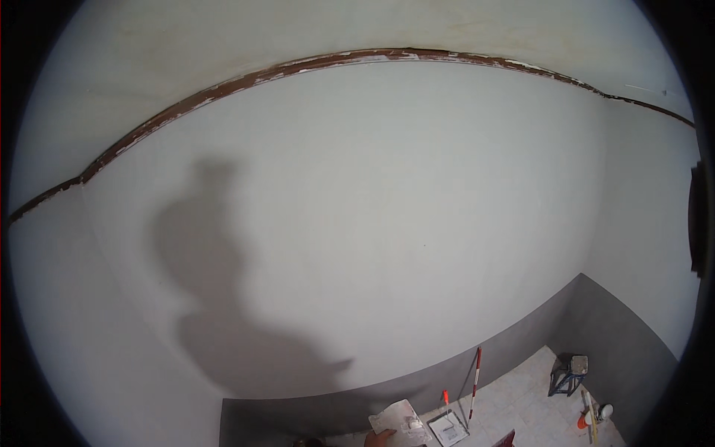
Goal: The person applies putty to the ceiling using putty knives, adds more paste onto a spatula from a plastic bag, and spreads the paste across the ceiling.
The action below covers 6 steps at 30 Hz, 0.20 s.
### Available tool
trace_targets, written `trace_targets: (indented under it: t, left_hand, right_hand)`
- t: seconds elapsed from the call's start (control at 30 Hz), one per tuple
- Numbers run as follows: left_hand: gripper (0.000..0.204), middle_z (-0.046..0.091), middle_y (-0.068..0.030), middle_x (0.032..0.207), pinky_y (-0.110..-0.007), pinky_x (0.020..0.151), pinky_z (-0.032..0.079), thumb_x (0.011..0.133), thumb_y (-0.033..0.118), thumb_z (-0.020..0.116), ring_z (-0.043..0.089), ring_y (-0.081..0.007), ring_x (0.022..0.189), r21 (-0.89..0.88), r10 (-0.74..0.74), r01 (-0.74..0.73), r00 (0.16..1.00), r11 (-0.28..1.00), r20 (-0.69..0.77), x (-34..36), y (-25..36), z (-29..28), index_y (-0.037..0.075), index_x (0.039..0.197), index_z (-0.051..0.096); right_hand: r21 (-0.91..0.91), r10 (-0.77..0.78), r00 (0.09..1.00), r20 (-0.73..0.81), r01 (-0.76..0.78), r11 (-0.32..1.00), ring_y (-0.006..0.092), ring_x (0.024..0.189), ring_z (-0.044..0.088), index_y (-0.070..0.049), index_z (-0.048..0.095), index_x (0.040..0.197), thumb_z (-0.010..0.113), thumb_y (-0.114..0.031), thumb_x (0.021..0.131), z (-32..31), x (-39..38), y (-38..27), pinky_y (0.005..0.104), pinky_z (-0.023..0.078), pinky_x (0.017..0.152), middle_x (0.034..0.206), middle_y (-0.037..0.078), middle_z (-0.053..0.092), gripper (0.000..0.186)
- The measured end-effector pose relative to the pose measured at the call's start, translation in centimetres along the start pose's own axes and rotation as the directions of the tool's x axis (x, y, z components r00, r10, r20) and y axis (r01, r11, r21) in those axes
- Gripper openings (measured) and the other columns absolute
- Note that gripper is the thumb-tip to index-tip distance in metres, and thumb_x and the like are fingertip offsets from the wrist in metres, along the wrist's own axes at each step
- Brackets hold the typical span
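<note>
1. My hand (380,438) shows only as a small patch at the lower edge of the view, cut off by the rim. I cannot tell which hand it is, nor whether its fingers are spread, pressed together or gripping.
2. Touching that hand from above is a flat pale board (398,422), smeared with white, tilted and partly overlapped by the hand.
3. Just beside the board, to the right, lies a paint tray (447,428) with a white inside, and an orange-tipped handle (445,398) stands up from it.
4. A red and white pole (474,382) leans against the grey lower band of the wall (357,223) behind the tray.
5. A red object (506,439) pokes in at the lower edge; too little of it shows to name it.
6. Farther right on the tiled floor (521,387), a small blue stool (569,372) stands near the corner.
7. Near the stool lie an orange and white item and a yellowish stick (590,413), too small to make out.
8. My shadow (216,298) falls across the pale wall.
9. A brown chipped strip (357,57) marks the join with the ceiling.
</note>
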<state>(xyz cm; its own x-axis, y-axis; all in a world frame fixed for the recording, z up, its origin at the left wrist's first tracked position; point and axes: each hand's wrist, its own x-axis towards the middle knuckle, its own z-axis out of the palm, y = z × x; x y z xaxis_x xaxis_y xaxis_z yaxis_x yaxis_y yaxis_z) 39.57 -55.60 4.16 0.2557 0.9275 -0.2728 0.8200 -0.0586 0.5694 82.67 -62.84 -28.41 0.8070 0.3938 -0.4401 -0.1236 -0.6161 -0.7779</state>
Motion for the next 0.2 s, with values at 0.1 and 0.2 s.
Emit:
trace_targets:
  t: [0.1,0.2]
  left_hand:
    - [0.070,0.051,-0.0198,0.146,-0.048,0.111,0.041,0.085,0.019,0.080,0.050,-0.0404,0.132,-0.445,-0.086,0.063,0.996,0.894,-0.033,2.4,-1.9,1.3,0.006,0.146,0.049]
    - [0.068,0.054,-0.0197,0.145,-0.048,0.103,0.050,0.089,0.020,0.075,0.058,-0.0345,0.125,-0.913,-0.165,0.077,0.986,0.401,0.010,7.7,-4.1,5.0,0.002,0.148,0.047]
  right_hand:
    - [0.111,-0.409,0.900,-0.151,0.426,0.898,0.0222,0.044,0.046,-0.011,0.070,0.073,0.050,-0.076,0.095,2.9,1.6,-2.7,0.0413,0.049,0.049,0.047,0.006,0.050,0.072]
    - [0.291,-0.629,0.763,-0.149,0.642,0.710,0.0241,0.070,0.068,-0.008,0.079,0.111,0.077,-0.037,0.091,2.1,7.1,-2.2,0.0459,0.056,0.068,0.080,0.011,0.077,0.035]
